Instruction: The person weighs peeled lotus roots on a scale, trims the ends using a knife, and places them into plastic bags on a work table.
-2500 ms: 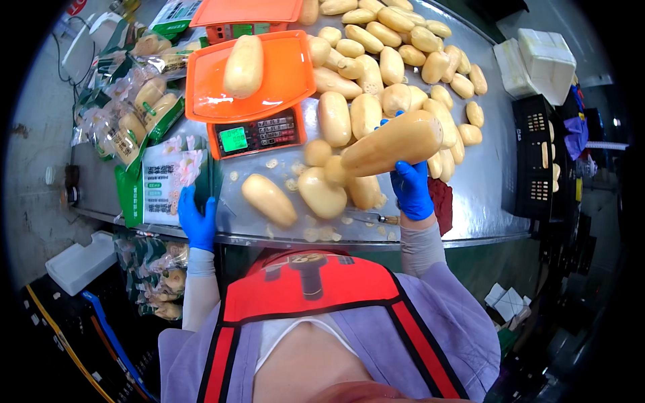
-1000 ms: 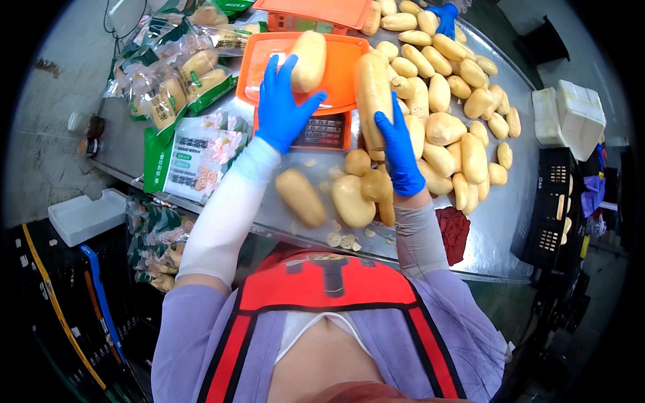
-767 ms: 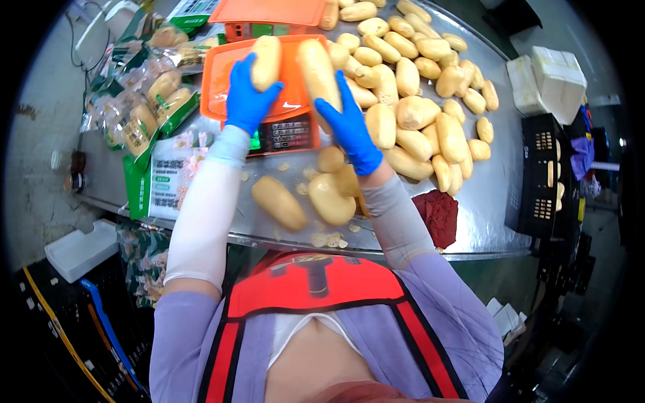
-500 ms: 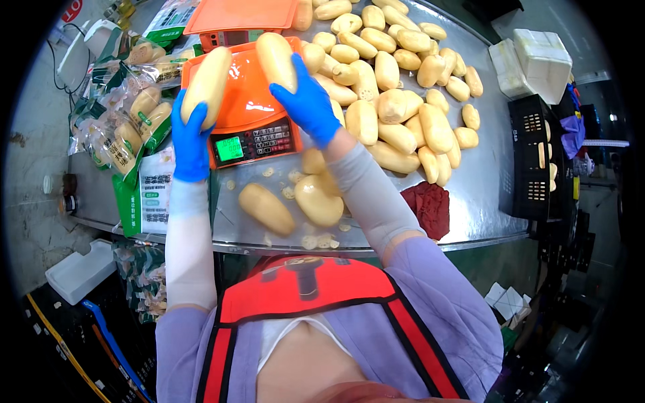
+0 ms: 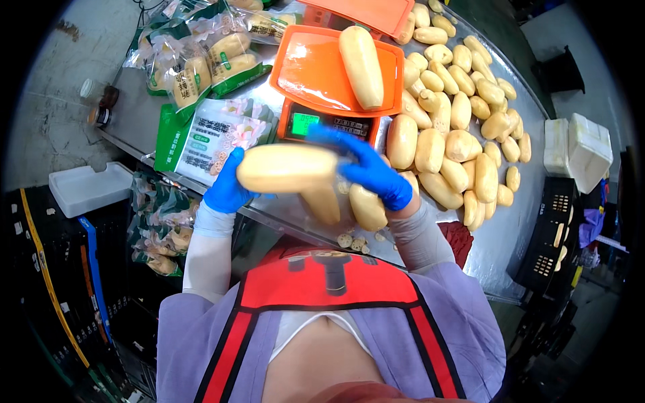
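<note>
In my gloved left hand (image 5: 228,185) I hold one end of a peeled lotus root section (image 5: 289,168), level above the table's front edge. My right hand (image 5: 376,171), also in a blue glove, is beside the root's other end. Its fingers are stretched apart and partly blurred, with nothing in them. Another lotus root (image 5: 363,67) lies alone on the orange pan (image 5: 312,67) of a scale with a lit green display (image 5: 304,123). Below my hands, two more roots rest on the table, one (image 5: 367,207) beneath my right wrist and one partly hidden behind the held root.
Many peeled lotus roots (image 5: 463,134) are piled on the right of the metal table (image 5: 497,258). Printed bags (image 5: 218,138) and filled packs (image 5: 195,77) lie to the left. A second orange scale (image 5: 376,13) stands behind. Root slices (image 5: 353,243) and a dark red cloth (image 5: 458,240) lie in front.
The root from my right hand now lies on the scale pan, let go. My left hand has drawn its root back from the scale toward me and turned it level. The view has shifted left.
</note>
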A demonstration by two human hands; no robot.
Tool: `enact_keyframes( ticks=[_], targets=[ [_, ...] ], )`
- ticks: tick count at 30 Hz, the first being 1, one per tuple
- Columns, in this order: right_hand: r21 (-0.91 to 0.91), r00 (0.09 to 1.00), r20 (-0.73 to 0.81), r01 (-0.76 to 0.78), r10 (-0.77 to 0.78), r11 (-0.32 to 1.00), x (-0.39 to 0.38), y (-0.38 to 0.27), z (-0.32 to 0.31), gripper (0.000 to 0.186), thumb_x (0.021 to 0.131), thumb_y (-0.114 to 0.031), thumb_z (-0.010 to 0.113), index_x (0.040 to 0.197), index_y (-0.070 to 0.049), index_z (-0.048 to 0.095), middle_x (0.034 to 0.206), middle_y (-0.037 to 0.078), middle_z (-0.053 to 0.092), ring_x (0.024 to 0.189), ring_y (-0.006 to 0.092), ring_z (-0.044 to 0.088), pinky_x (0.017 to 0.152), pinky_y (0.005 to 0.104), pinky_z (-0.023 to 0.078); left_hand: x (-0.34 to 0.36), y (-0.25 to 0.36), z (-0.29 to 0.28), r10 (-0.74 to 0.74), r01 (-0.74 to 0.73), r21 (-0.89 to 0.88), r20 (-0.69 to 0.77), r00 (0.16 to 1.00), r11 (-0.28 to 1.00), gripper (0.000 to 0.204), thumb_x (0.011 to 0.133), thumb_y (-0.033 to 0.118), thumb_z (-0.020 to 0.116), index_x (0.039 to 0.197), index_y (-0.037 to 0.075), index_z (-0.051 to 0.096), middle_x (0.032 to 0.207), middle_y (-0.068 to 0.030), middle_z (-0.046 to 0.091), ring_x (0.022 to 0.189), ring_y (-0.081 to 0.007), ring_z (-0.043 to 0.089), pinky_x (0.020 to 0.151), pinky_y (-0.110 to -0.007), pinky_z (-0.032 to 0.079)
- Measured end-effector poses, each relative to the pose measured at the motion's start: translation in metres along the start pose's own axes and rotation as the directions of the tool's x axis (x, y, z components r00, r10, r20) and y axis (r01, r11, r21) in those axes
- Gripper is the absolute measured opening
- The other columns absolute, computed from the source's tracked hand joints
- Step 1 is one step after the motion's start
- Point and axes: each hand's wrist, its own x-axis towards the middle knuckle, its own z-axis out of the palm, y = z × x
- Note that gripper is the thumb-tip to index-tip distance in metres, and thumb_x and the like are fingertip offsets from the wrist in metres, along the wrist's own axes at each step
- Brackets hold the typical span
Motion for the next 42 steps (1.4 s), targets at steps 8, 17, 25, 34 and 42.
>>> enact_keyframes(
  ticks=[8,17,25,34,42],
  targets=[
    [0.111,0.98,0.098,-0.183,0.172,0.977,-0.008,0.058,0.057,0.075,0.078,-0.024,0.071,0.138,0.0,0.034,0.136,0.012,0.043,0.125,0.0201,0.039,0.105,0.0344,0.03,-0.039,-0.015,-0.024,-0.123,0.124,-0.05,0.016,0.992,0.991,0.06,0.095,0.053,0.037,0.122,0.001,0.052,0.115,-0.0135,0.06,0.093,-0.0225,0.064,0.068,-0.03,0.055],
    [0.437,0.923,-0.231,-0.185,0.309,0.88,-0.028,0.102,0.065,0.055,0.086,-0.033,0.061,0.128,-0.002,0.045,0.111,0.008,0.057,0.098,0.0161,0.056,0.081,0.0291,0.047,-0.015,-0.05,-0.07,0.775,0.101,0.993,-0.108,0.623,0.057,0.044,0.078,0.026,0.071,0.113,0.002,0.055,0.098,-0.013,0.058,0.088,-0.0254,0.055,0.079,-0.036,0.045],
    [0.618,0.887,-0.139,-0.269,0.439,0.738,-0.035,0.11,0.054,0.066,0.085,-0.044,0.056,0.137,-0.007,0.038,0.125,0.01,0.055,0.108,0.0222,0.055,0.082,0.0315,0.044,-0.007,-0.052,-0.08,0.811,0.116,0.991,-0.017,0.585,-0.063,0.014,0.081,0.016,0.065,0.088,0.004,0.064,0.084,-0.0123,0.058,0.078,-0.0281,0.057,0.071,-0.035,0.045],
    [0.516,0.896,-0.264,-0.182,0.358,0.837,-0.03,0.11,0.07,0.063,0.084,-0.038,0.061,0.132,-0.003,0.042,0.107,0.005,0.057,0.088,0.0118,0.055,0.073,0.0252,0.046,-0.01,-0.048,-0.106,0.786,-0.048,0.995,-0.039,0.616,0.087,0.012,0.086,0.011,0.061,0.087,0.0,0.063,0.075,-0.0068,0.058,0.07,-0.0169,0.055,0.065,-0.03,0.044],
    [0.227,0.909,-0.311,-0.215,0.279,0.95,0.01,0.091,0.067,0.065,0.086,-0.031,0.062,0.138,-0.003,0.035,0.128,0.012,0.049,0.112,0.0212,0.052,0.091,0.0318,0.046,-0.015,-0.041,-0.077,0.645,-0.239,0.747,-0.314,0.697,0.621,0.014,0.085,0.007,0.063,0.098,0.002,0.064,0.076,-0.0033,0.062,0.046,-0.0077,0.05,0.04,-0.022,0.041]
  ],
)
